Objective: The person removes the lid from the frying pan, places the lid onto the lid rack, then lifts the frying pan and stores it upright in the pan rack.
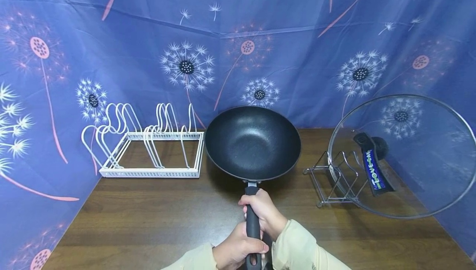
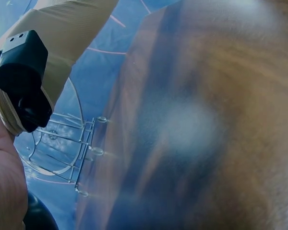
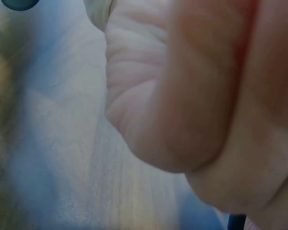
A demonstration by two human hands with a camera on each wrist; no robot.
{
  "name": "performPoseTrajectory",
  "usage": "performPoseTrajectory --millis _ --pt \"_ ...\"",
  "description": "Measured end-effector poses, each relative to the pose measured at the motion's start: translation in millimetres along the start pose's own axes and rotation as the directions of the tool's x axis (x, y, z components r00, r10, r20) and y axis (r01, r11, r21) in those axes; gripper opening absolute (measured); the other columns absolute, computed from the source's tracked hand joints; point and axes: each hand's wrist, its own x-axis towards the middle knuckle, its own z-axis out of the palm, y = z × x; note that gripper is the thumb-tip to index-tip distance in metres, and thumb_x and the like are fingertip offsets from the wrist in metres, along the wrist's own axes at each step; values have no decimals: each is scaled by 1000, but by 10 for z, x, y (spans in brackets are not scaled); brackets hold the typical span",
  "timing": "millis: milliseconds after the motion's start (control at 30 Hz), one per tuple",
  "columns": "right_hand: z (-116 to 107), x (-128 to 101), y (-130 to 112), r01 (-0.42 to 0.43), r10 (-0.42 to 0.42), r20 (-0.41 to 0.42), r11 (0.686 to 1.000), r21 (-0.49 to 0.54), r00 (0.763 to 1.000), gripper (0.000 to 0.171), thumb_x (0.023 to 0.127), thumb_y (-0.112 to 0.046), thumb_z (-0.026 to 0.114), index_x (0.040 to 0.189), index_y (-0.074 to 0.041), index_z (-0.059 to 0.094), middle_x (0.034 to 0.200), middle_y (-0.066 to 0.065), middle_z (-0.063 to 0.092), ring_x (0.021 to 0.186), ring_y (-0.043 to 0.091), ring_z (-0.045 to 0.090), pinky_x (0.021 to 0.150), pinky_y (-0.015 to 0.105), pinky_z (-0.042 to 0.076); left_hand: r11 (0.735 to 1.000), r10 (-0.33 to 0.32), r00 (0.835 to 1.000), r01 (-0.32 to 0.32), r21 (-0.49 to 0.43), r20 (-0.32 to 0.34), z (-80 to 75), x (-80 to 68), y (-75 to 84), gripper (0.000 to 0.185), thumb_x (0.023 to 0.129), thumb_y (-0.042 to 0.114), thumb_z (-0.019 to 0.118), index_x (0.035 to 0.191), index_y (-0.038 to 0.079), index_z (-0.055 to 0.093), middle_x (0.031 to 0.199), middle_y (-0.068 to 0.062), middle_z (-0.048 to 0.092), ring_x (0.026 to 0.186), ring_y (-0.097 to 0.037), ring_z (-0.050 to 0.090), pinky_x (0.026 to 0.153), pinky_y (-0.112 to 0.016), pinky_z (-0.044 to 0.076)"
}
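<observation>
Nearest, left hand (image 1: 236, 250) and right hand (image 1: 263, 211) both curl around the black handle (image 1: 253, 225); the dark wok (image 1: 253, 142) looks empty and matte.

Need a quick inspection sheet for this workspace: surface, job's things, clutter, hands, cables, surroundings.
Surface: dark wooden table, bare in the foreground.
Job's things: black wok, empty, with both hands on its black handle.
Clutter: white wire rack at left, nothing in its slots; glass lid standing in a metal rack at right.
Hands: left hand grips the handle's end; right hand grips it nearer the wok.
Cables: nothing seen.
Surroundings: blue dandelion-print cloth behind and at both sides.
</observation>
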Motion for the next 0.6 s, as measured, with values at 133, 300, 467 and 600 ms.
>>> performPoseTrajectory --millis 133,300,467,600 --pt "-5 1 -40 15 -15 -17 1000 -12 1000 32 72 6 55 98 2 37 56 1 44 43 4 43 41 17 40 1000 21 1000 -21 23 14 -7 28 25 29 74 -6 57 87 -23 37 63 4 55 55 -4 56 57 -18 46" --pt "-5 17 -86 37 -38 -29 999 -26 999 34 72 6 56 100 2 37 55 1 45 44 5 43 41 18 40 997 75 997 -76 29 32 -27 68 27 34 74 -6 56 87 -27 33 65 4 53 54 -2 57 56 -17 47" --pt "-4 36 -105 51 -52 -33 998 -37 998 34 72 6 56 100 3 37 56 2 45 44 5 43 42 19 40 993 112 993 -113 18 46 -43 96 23 30 73 -8 56 86 -25 35 64 4 52 54 -2 58 55 -17 47" --pt "-11 57 -105 64 -67 -41 996 -58 997 37 72 7 56 102 4 36 57 3 44 45 6 43 43 19 40 991 127 990 -129 31 62 -85 140 -20 31 73 -8 56 84 -25 33 64 6 52 54 -2 58 55 -17 47"
